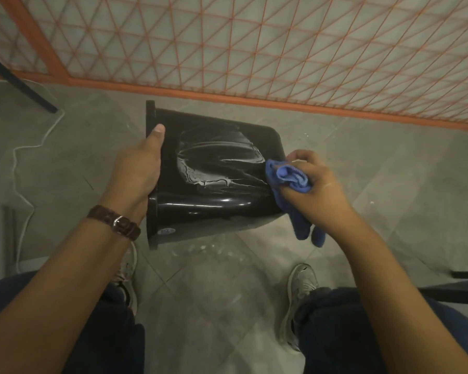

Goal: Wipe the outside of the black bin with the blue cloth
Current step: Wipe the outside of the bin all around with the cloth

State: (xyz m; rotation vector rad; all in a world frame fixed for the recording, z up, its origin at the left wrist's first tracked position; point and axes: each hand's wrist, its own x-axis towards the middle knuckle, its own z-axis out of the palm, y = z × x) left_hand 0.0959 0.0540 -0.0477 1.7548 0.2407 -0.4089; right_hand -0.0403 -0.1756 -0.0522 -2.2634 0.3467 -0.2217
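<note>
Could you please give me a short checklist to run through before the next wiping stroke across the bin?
1. Bin held firmly: ok, the left hand grips the black bin at its rim end, and the bin lies on its side.
2. Cloth in hand: ok, the right hand holds the bunched blue cloth.
3. Cloth on the surface: ok, it touches the bin's side near the base end.
4. Upper side free of residue: not ok, white streaks cover its middle.
5. Underside clean: cannot tell, it is hidden.
</note>
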